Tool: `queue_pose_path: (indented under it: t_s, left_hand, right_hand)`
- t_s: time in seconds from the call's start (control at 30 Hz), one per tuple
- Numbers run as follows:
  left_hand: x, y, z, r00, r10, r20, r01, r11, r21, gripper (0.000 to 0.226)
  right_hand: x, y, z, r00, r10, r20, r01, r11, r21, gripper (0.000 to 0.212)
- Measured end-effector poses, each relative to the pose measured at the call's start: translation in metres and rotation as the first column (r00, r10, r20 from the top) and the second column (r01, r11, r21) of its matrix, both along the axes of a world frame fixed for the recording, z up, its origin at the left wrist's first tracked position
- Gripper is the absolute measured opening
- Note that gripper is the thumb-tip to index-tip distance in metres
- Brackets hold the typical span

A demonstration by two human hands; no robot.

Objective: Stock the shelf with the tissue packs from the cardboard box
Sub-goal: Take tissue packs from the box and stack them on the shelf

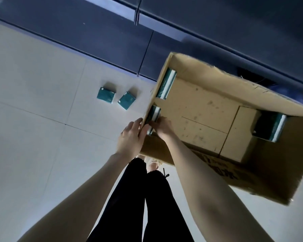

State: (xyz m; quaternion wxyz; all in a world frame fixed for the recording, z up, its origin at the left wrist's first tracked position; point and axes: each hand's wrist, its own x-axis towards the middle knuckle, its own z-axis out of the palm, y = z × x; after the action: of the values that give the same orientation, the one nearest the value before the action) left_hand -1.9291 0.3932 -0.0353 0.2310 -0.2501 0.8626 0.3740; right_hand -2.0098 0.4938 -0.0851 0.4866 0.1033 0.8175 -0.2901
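1. Closest to the lens are the person's two bare forearms [208,189], both stretched toward the near left corner of the cardboard box [208,109], with black trousers [129,206] showing between them.
2. The left grip [129,137] sits on the outside of the box's left wall, fingers on the outer face and thumb hooked over the rim, so it's clamped on the cardboard.
3. The right grip [162,128] is inside the box at that same corner, fingers curled onto the near tissue pack [154,115], a teal one standing on edge against the left wall.
4. A second tissue pack [166,84] stands on edge against the same wall, further along toward the box's far corner.
5. More teal packs [276,128] sit in shadow at the box's right end, next to a folded inner flap [238,133].
6. Outside, left of the box, two loose packs [106,95] lie flat on the pale tiled floor [33,84], just beside each other.
7. Beyond the box's far side runs a dark blue unit [94,32]; can't tell what's on it.
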Motion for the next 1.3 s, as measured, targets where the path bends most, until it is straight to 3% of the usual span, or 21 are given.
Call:
queue_pose_path:
  t_s: [0.17, 0.37, 0.53, 0.67, 0.77, 0.93, 1.1, 1.2, 1.27, 1.3]
  left_hand:
    - [0.002, -0.001, -0.005, 1.0, -0.012, -0.005, 0.012, 0.999, -0.031, 0.045]
    - [0.0, 0.002, 0.011, 0.995, -0.054, 0.079, 0.056, 0.998, -0.025, 0.05]
    - [-0.011, 0.008, 0.06, 0.991, -0.12, -0.051, 0.117, 0.991, -0.071, 0.056]
    - [-0.04, 0.022, 0.118, 0.947, -0.242, -0.21, 0.244, 0.97, -0.017, 0.079]
    - [-0.069, 0.036, 0.174, 0.903, -0.28, -0.326, 0.308, 0.951, 0.037, 0.083]
    - [-0.106, 0.059, 0.265, 0.842, -0.223, -0.492, 0.306, 0.947, 0.095, 0.045]
    - [-0.132, 0.08, 0.338, 0.774, -0.205, -0.599, 0.311, 0.947, 0.078, 0.037]
    - [-0.15, 0.092, 0.371, 0.739, -0.233, -0.633, 0.353, 0.933, 0.069, 0.039]
    - [-0.165, 0.094, 0.386, 0.694, -0.291, -0.658, 0.362, 0.932, -0.03, 0.051]
    - [-0.173, 0.093, 0.392, 0.668, -0.337, -0.664, 0.358, 0.927, -0.11, 0.063]
  right_hand:
    - [0.007, 0.009, -0.029, 0.987, -0.158, 0.018, 0.159, 0.986, -0.044, 0.04]
    - [-0.009, 0.037, 0.03, 0.982, -0.188, -0.021, 0.187, 0.982, -0.036, 0.023]
    - [-0.027, 0.077, 0.11, 0.993, -0.007, -0.12, -0.007, 0.993, -0.114, 0.034]
    - [-0.045, 0.106, 0.198, 0.967, 0.116, -0.226, -0.154, 0.976, -0.157, 0.037]
    - [-0.059, 0.127, 0.272, 0.913, 0.21, -0.349, -0.285, 0.941, -0.181, 0.028]
    - [-0.078, 0.158, 0.378, 0.808, 0.245, -0.535, -0.355, 0.928, -0.112, 0.027]
    - [-0.087, 0.178, 0.452, 0.642, 0.358, -0.678, -0.392, 0.913, 0.111, 0.075]
    - [-0.102, 0.184, 0.477, 0.517, 0.377, -0.769, -0.353, 0.912, 0.209, 0.054]
    - [-0.116, 0.187, 0.489, 0.484, 0.355, -0.8, -0.316, 0.923, 0.218, 0.027]
    - [-0.123, 0.188, 0.495, 0.477, 0.35, -0.806, -0.302, 0.927, 0.223, 0.024]
